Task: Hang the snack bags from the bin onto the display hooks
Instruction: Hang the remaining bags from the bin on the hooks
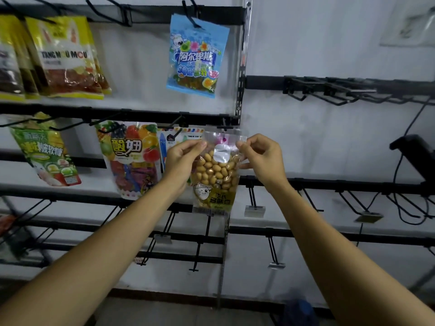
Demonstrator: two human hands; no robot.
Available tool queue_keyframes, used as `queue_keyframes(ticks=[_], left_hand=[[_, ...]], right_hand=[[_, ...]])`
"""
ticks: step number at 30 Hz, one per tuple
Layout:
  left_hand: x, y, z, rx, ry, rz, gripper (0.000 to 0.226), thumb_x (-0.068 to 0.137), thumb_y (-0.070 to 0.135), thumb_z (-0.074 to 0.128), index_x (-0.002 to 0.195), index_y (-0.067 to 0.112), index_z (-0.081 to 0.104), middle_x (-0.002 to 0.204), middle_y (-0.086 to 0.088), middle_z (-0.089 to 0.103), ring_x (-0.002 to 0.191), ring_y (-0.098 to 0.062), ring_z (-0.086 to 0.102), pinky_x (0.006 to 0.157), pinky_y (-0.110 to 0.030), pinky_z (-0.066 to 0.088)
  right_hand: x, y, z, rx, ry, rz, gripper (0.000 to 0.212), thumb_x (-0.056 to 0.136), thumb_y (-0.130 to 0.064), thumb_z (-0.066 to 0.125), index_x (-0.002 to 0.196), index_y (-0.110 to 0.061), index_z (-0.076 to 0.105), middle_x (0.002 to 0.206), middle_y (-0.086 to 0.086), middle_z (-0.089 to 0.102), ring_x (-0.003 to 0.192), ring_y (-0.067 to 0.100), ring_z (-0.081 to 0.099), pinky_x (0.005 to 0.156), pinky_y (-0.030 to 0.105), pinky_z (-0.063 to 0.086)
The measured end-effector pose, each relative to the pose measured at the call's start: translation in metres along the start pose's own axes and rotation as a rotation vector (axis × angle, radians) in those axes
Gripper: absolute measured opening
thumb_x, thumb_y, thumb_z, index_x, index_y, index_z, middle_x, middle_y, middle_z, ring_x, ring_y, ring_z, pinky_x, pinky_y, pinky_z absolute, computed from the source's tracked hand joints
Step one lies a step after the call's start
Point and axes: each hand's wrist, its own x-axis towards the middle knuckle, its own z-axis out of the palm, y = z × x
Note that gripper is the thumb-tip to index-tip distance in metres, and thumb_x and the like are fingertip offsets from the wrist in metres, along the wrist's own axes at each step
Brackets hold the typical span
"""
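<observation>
Between left hand point(182, 158) and right hand point(261, 158): one bag point(217, 178).

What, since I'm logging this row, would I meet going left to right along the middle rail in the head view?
Green fruit-candy bag → fruit-print bag → left hand → clear bag of yellow nuts → right hand.

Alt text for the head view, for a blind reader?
The left hand and right hand pinch the top corners of a clear nut bag, holding it up by a hook on a black rack. A blue bag hangs above, a fruit bag to its left.
</observation>
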Motion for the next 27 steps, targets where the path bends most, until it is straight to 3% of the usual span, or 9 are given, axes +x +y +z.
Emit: queue_keyframes(ticks=[5, 9, 14, 21, 27], left_hand=[[0.002, 0.006, 0.01, -0.01, 0.044, -0.046, 0.01, 0.088, 0.018, 0.068, 0.097, 0.018, 0.072, 0.097, -0.001, 0.075, 0.095, -0.013, 0.071, 0.087, -0.035, 0.057], [0.005, 0.005, 0.012, -0.008, 0.073, -0.058, 0.011, 0.087, 0.021, 0.069, 0.098, 0.019, 0.073, 0.096, 0.0, 0.075, 0.094, -0.015, 0.07, 0.082, -0.033, 0.057], [0.017, 0.001, 0.006, -0.003, 0.064, -0.025, 0.01, 0.087, 0.021, 0.07, 0.095, 0.019, 0.074, 0.097, -0.003, 0.075, 0.096, -0.018, 0.07, 0.089, -0.039, 0.056], [0.027, -0.016, 0.012, 0.038, 0.084, -0.085, 0.006, 0.087, 0.023, 0.07, 0.092, 0.026, 0.071, 0.097, 0.002, 0.073, 0.097, -0.017, 0.068, 0.088, -0.039, 0.057], [0.04, -0.029, 0.009, 0.175, 0.049, 0.053, 0.011, 0.085, 0.021, 0.073, 0.095, 0.02, 0.071, 0.092, 0.01, 0.07, 0.088, 0.0, 0.066, 0.082, -0.023, 0.057]], right_hand=[[0.01, -0.001, 0.002, -0.07, 0.039, 0.032, 0.021, 0.092, -0.023, 0.069, 0.078, -0.009, 0.062, 0.081, 0.018, 0.07, 0.071, 0.032, 0.07, 0.062, 0.051, 0.061], [0.012, -0.001, 0.006, -0.084, 0.085, 0.039, 0.023, 0.091, -0.024, 0.071, 0.074, -0.011, 0.062, 0.08, 0.021, 0.068, 0.076, 0.041, 0.068, 0.062, 0.054, 0.059], [0.018, -0.001, 0.007, -0.104, 0.059, 0.016, 0.024, 0.092, -0.023, 0.069, 0.081, -0.004, 0.062, 0.081, 0.019, 0.07, 0.072, 0.035, 0.068, 0.062, 0.049, 0.061], [0.031, 0.021, 0.014, -0.225, 0.124, 0.085, 0.02, 0.092, -0.028, 0.068, 0.078, -0.015, 0.063, 0.079, 0.008, 0.072, 0.073, 0.028, 0.071, 0.067, 0.049, 0.061], [0.048, 0.037, 0.028, -0.345, 0.254, 0.078, 0.019, 0.09, -0.037, 0.07, 0.078, -0.025, 0.062, 0.073, -0.004, 0.07, 0.068, 0.014, 0.069, 0.068, 0.041, 0.061]])
